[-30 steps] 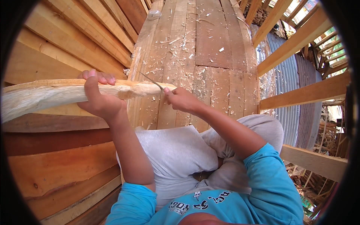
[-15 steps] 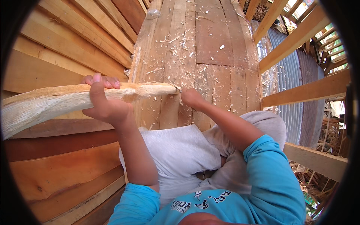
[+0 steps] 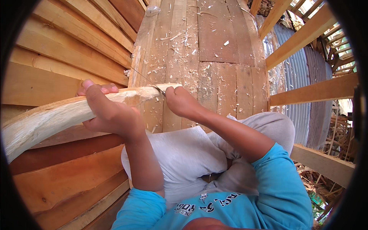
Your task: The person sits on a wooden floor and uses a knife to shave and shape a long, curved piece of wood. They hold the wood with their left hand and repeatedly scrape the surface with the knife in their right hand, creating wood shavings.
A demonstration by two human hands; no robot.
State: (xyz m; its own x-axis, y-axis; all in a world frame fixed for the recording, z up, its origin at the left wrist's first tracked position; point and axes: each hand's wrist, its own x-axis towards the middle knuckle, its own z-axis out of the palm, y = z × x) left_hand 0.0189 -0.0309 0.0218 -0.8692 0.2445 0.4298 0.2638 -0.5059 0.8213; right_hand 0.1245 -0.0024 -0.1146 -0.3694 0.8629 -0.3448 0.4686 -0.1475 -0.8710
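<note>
A long, pale, curved wooden pole (image 3: 50, 122) runs in from the left rim and tapers to a narrow end over the floor. My left hand (image 3: 111, 111) grips it from below, the thumb on the near side and the fingertips over the top. My right hand (image 3: 180, 101) is closed around the handle of a thin-bladed knife (image 3: 156, 87). The blade lies across the top of the pole near its narrow end and points up and left. Most of the handle is hidden in my fist.
Wood shavings (image 3: 176, 53) are scattered over the plank floor (image 3: 214, 42). A slatted wooden wall (image 3: 46, 82) stands close on the left. Wooden rails (image 3: 314, 89) and corrugated metal sheets (image 3: 297, 73) border the right. A small clear plastic object (image 3: 152, 10) lies at the far end.
My right hand and the knife have moved left along the pole from its tip. The pole's left part has dropped slightly, and my left hand has tilted with it.
</note>
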